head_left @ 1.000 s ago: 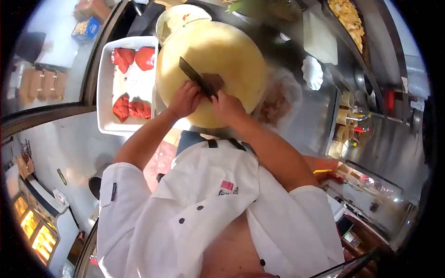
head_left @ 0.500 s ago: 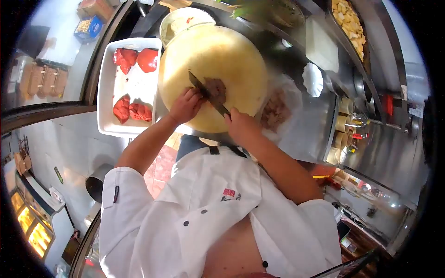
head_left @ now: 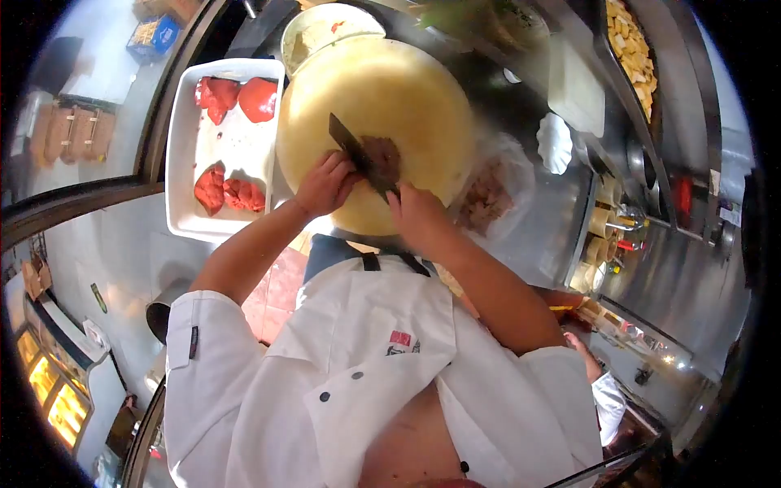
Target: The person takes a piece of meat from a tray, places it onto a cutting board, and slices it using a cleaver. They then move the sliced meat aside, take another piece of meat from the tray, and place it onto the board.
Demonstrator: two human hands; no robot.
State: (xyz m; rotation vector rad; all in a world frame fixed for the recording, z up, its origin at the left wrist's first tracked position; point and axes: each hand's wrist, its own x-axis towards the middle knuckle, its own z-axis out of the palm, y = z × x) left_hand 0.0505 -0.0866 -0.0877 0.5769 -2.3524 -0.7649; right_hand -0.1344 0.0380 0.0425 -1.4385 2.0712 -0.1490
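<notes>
On the round yellow chopping board (head_left: 407, 89) lies a small heap of dark sliced meat (head_left: 383, 157). A dark cleaver (head_left: 347, 144) stands on edge along the left side of that heap. My right hand (head_left: 421, 218) is wrapped round the cleaver's handle at the board's lower right. Against the blade's left side, my left hand (head_left: 327, 184) has its fingers curled down on the board; whatever is under the fingertips is hidden. Left of the board, a white tray (head_left: 232, 69) holds several red pieces of meat (head_left: 217, 98).
A bowl (head_left: 325, 28) touches the board's upper left edge. To the right lie a clear bag of pale meat (head_left: 488, 195), a white scalloped dish (head_left: 554, 143) and a white rectangular block (head_left: 576, 85). Another person's arm (head_left: 586, 358) shows at the lower right.
The cleaver and both hands have shifted slightly over the meat, and the camera view has moved a little. Another person's arm and white sleeve have come into view at the lower right.
</notes>
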